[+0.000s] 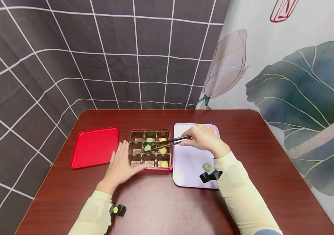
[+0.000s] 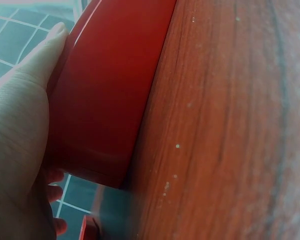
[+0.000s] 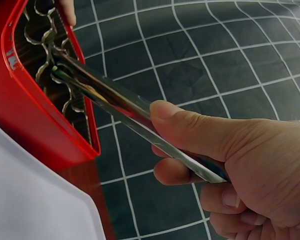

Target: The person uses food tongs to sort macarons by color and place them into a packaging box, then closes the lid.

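Note:
My right hand (image 1: 205, 140) pinches a pair of dark, shiny tongs (image 3: 115, 102) between thumb and fingers. Their two tips reach into the middle compartment of a red box (image 1: 171, 164), at a small round green piece (image 1: 147, 148). Behind it lies a second green piece (image 1: 149, 140). Yellow round pieces (image 1: 163, 151) occupy the box's right column. My left hand (image 1: 121, 166) rests against the box's left front corner, fingers straight along the left side and thumb along the front edge. In the left wrist view, that thumb lies by the red box wall (image 2: 105, 90).
A white tray (image 1: 190, 169) stands right of the box, bearing a green piece (image 1: 207, 167) and a pinkish piece (image 1: 212, 129) partly behind my hand. A red lid (image 1: 96, 147) lies to the left on the brown table (image 1: 143, 202). Dark checked cloth (image 1: 111, 65) hangs behind.

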`<state>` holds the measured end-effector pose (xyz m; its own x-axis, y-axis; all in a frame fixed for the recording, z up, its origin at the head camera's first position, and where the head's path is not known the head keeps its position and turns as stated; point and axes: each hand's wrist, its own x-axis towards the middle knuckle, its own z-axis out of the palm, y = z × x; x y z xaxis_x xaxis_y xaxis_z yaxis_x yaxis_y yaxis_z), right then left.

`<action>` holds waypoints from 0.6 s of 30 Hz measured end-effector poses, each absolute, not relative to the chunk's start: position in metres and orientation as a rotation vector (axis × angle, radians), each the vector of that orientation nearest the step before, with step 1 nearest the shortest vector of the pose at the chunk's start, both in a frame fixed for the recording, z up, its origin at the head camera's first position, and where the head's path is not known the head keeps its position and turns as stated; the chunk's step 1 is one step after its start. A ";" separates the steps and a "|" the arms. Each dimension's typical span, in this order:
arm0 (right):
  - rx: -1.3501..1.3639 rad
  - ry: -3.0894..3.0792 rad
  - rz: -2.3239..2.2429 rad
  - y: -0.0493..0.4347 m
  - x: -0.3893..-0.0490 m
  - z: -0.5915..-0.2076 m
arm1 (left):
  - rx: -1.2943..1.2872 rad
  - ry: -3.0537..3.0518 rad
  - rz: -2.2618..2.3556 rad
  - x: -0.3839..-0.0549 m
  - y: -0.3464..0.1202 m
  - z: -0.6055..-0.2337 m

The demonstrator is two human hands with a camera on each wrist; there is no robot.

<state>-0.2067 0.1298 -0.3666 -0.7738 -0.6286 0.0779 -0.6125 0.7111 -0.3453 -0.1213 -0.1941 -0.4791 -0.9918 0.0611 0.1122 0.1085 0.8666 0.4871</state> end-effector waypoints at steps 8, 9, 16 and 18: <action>-1.037 2.854 -0.563 0.127 -0.205 -0.366 | -0.144 -2.940 -0.755 -0.121 -0.193 -0.480; -1.035 2.851 -0.567 0.127 -0.205 -0.366 | -0.142 -2.941 -0.750 -0.121 -0.193 -0.479; -1.023 2.848 -0.565 0.126 -0.205 -0.365 | -0.136 -2.948 -0.761 -0.121 -0.193 -0.479; -1.026 2.850 -0.563 0.126 -0.205 -0.365 | -0.136 -2.947 -0.764 -0.121 -0.193 -0.479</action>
